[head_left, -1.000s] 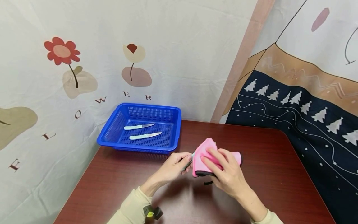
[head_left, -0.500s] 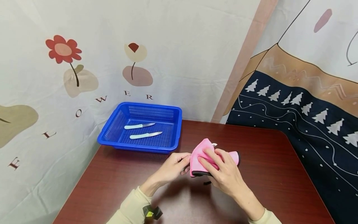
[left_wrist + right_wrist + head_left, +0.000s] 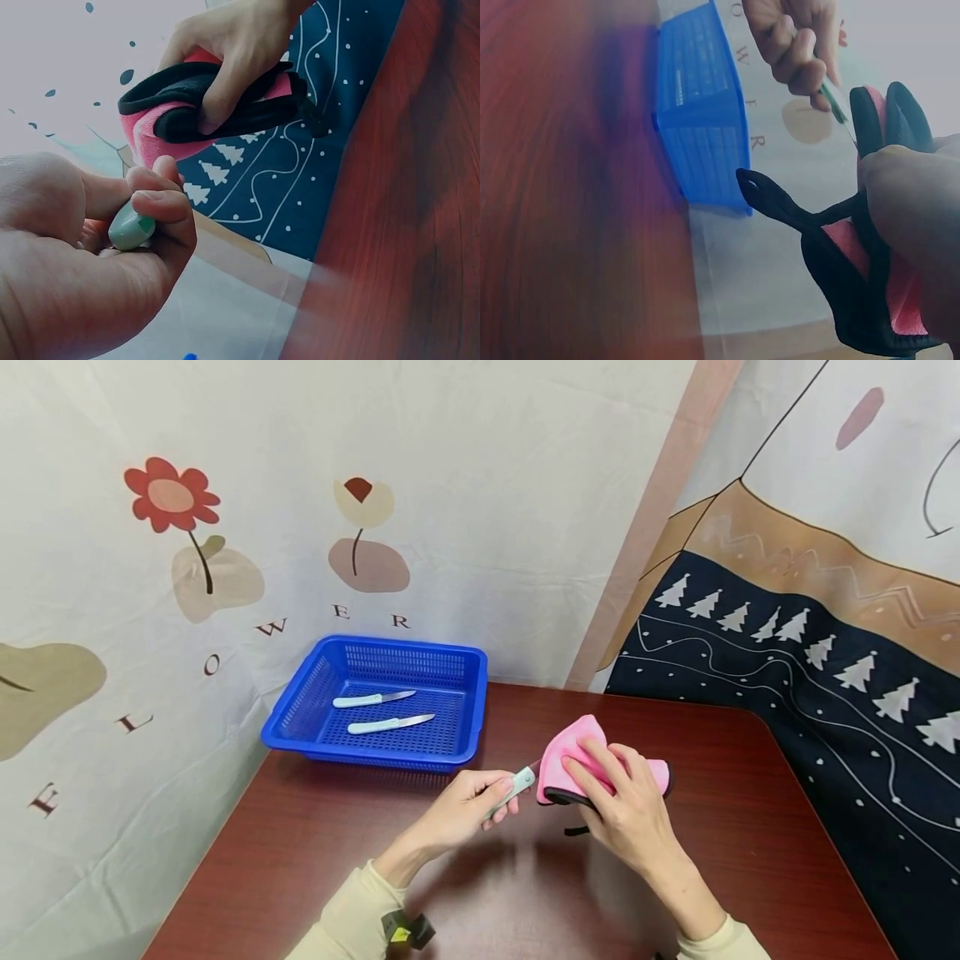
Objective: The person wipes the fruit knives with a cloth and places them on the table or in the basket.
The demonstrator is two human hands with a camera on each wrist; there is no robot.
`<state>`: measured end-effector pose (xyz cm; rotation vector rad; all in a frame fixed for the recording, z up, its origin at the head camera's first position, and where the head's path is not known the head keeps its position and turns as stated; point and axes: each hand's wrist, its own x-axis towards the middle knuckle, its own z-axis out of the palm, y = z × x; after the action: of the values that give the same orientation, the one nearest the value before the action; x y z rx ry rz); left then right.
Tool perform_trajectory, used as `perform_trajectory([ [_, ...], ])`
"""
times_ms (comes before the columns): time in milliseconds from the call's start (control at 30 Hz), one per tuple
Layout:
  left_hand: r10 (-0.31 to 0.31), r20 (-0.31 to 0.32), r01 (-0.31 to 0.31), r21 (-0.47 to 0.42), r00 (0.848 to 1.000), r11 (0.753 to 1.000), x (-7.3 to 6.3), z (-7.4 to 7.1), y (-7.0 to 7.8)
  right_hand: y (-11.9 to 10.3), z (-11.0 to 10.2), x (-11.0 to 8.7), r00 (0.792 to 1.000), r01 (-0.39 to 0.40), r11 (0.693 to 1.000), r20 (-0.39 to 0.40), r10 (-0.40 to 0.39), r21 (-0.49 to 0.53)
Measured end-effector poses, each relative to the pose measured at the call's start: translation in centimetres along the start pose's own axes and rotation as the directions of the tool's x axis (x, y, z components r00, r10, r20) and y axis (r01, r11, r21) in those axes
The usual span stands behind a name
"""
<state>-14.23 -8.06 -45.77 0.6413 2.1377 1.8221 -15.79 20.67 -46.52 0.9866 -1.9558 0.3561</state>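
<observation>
My left hand [image 3: 467,802] grips the pale green handle of a small paring knife [image 3: 517,787], its blade angled up to the right. Most of that blade is hidden inside a folded pink cloth [image 3: 573,768] with black edging. My right hand [image 3: 626,806] pinches the cloth around the blade, fingers on top. In the left wrist view the handle's butt [image 3: 132,229] shows between the curled left fingers, and the right thumb presses the cloth's underside. A black loop [image 3: 769,196] hangs from the cloth in the right wrist view.
A blue perforated basket [image 3: 480,718] stands at the back left of the brown table [image 3: 712,827]. Two more paring knives with pale handles, an upper one [image 3: 360,701] and a lower one [image 3: 375,726], lie in it. Printed fabric [image 3: 525,527] hangs behind the table.
The cloth and my right hand have moved right and slightly up, away from my left hand. More of the knife's handle and a short piece of blade now show.
</observation>
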Motion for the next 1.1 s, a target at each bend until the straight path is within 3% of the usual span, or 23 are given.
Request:
perform_trajectory([
  [500,-0.016,-0.003,0.016,-0.015,1.000,1.000,-0.1,-0.1,0.0,2.1,-0.6,-0.9,0.995,-0.098,0.994,-0.027,0.097,-0.050],
  [867,-0.007,-0.011,0.006,-0.056,1.000,0.998,0.0,-0.3,-0.2,3.1,-1.3,-1.8,0.974,-0.226,0.973,-0.041,0.224,-0.052],
  [967,-0.006,-0.021,0.004,-0.059,1.000,0.998,0.0,-0.3,-0.2,2.7,-1.4,-1.5,0.974,-0.221,0.974,-0.064,0.218,-0.053],
  [1100,-0.011,-0.034,0.009,-0.056,0.999,0.998,0.0,-0.3,-0.1,1.8,-1.2,-0.7,0.981,-0.157,0.987,-0.123,0.152,-0.033],
])
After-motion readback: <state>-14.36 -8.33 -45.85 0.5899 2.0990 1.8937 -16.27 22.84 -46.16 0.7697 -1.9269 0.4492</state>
